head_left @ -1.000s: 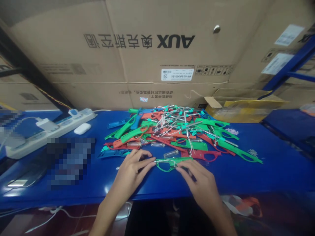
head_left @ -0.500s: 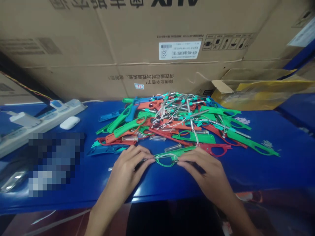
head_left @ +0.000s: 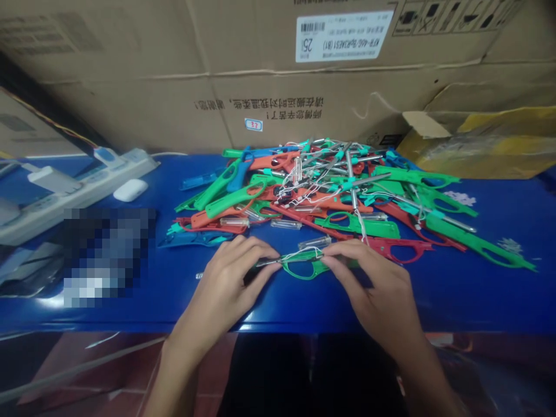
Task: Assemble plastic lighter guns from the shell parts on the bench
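Note:
A green lighter shell half (head_left: 299, 269) with a finger loop lies on the blue table in front of me, partly behind my fingers. My left hand (head_left: 237, 275) is closed in a pinch on a thin dark rod-like part (head_left: 266, 262) at the shell's left end. From there a white wire (head_left: 304, 250) runs over the shell. My right hand (head_left: 373, 275) pinches the wire's other end between thumb and forefinger, just above the shell. Beyond my hands lies a heap of lighter shells (head_left: 237, 200) in green, red and blue, mixed with metal tubes (head_left: 351, 168) and white wires.
Clear plastic tanks (head_left: 315, 242) lie in front of the heap. At left are a power strip (head_left: 93, 188), a white earbud case (head_left: 130, 190) and a pixelated dark object (head_left: 108, 255). A large cardboard box (head_left: 174, 110) stands behind; a yellow-taped carton (head_left: 482, 150) is at back right.
The camera view has tilted down, so the table sits higher in the picture. Both hands keep their pinches; my right fingers have the wire end slightly raised off the shell.

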The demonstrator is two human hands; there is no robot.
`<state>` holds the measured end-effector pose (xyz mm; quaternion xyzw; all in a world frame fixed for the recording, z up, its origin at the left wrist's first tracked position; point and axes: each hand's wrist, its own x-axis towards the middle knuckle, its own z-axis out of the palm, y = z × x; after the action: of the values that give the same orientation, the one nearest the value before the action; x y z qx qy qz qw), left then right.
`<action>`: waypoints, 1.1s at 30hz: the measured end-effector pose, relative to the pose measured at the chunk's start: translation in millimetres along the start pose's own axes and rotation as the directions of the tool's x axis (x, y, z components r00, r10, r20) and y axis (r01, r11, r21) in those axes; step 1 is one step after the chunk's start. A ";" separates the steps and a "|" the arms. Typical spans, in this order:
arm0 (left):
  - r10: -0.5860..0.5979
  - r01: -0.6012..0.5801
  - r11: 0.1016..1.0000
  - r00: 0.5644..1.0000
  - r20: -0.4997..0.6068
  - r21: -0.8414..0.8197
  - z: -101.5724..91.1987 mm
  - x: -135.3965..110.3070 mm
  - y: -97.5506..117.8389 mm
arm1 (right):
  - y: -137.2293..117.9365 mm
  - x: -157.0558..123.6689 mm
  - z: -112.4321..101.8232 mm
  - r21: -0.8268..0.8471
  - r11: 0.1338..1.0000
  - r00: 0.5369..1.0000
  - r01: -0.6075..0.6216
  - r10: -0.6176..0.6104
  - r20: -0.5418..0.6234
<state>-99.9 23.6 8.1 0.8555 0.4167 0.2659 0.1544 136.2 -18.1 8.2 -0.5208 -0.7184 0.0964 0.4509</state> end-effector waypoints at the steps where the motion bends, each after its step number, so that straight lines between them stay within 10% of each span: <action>1: -0.002 0.002 1.000 1.000 -0.006 0.017 -0.1 0.7 1.3 | 0.4 -0.1 -0.3 0.010 1.000 1.000 -0.006 0.006 0.002; 33: 0.115 -0.105 0.975 0.992 -0.042 0.196 3.5 8.4 9.6 | -1.6 -5.4 -7.8 0.124 0.991 0.994 -0.042 0.029 0.105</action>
<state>-87.5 24.3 12.7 0.8807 0.3965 0.2551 0.0446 141.2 -25.9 10.7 -0.4982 -0.7238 0.1764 0.4436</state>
